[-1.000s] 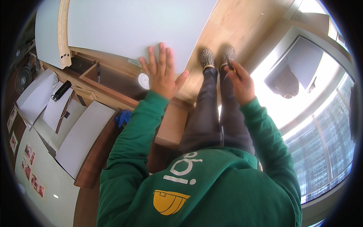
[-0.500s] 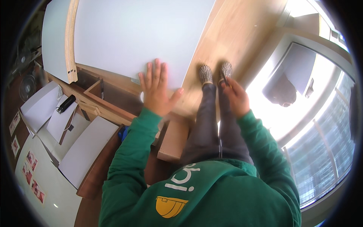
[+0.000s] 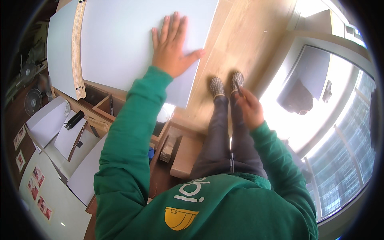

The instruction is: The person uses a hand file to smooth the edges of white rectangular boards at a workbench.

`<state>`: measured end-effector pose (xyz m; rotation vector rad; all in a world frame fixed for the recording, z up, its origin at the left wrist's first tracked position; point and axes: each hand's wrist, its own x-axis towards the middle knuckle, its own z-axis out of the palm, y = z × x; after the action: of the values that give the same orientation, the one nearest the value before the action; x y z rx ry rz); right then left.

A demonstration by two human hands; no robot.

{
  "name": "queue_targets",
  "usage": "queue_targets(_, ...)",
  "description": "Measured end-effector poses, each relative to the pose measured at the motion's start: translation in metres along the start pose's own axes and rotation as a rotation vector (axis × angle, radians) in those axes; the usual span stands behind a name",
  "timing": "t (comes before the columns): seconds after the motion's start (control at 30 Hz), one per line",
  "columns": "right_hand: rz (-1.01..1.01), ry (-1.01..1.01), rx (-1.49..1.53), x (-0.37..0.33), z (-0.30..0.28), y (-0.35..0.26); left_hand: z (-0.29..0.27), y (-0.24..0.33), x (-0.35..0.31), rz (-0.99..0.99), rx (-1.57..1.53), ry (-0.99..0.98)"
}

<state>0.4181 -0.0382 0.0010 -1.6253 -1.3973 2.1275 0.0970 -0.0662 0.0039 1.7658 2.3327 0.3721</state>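
A broad white board (image 3: pixel 116 44) lies in front of me on the left. My left hand (image 3: pixel 171 50) rests flat on it, fingers spread, with the thumb reaching its right edge. My right hand (image 3: pixel 251 109) is held in front of my legs, fingers closed round a thin, dark, pen-like tool (image 3: pixel 239 89). Only the tip of that tool shows; the rest is hidden in the hand. Left of the board, a panel (image 3: pixel 60 52) has a raw chipboard edge (image 3: pixel 77 52) with small dark holes.
Brown wooden compartments (image 3: pixel 105 107) run beneath the board's near side. A white round container (image 3: pixel 165 113) stands by my left sleeve. A cardboard-coloured box (image 3: pixel 187 154) is close to my legs. Farther left are a black bottle (image 3: pixel 74 120) and a fan (image 3: pixel 33 102); a bright window (image 3: pixel 336 160) is at right.
My left hand has slid farther away from me across the board. The white round container and the boxes by my legs show more now. My right hand has barely moved.
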Motion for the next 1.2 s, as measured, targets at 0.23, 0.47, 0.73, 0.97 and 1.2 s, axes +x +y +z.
queue_targets(0.23,-0.021,-0.003,-0.034,0.004,0.001,0.001,0.011,0.018,0.096,-0.066,0.178,0.065)
queue_targets(0.47,0.003,-0.01,-0.139,0.002,-0.008,-0.008,0.011,0.03,0.071,0.238,0.168,-0.009)
queue_targets(0.73,-0.008,0.055,0.067,0.011,-0.027,-0.002,-0.018,0.048,-0.09,0.135,0.122,-0.291)
queue_targets(0.97,-0.061,0.088,0.069,0.017,-0.039,0.0,-0.003,0.065,0.017,0.128,0.131,-0.173)
queue_targets(1.2,-0.025,0.099,0.018,0.017,-0.044,-0.008,0.021,0.058,0.139,0.059,0.328,-0.032)
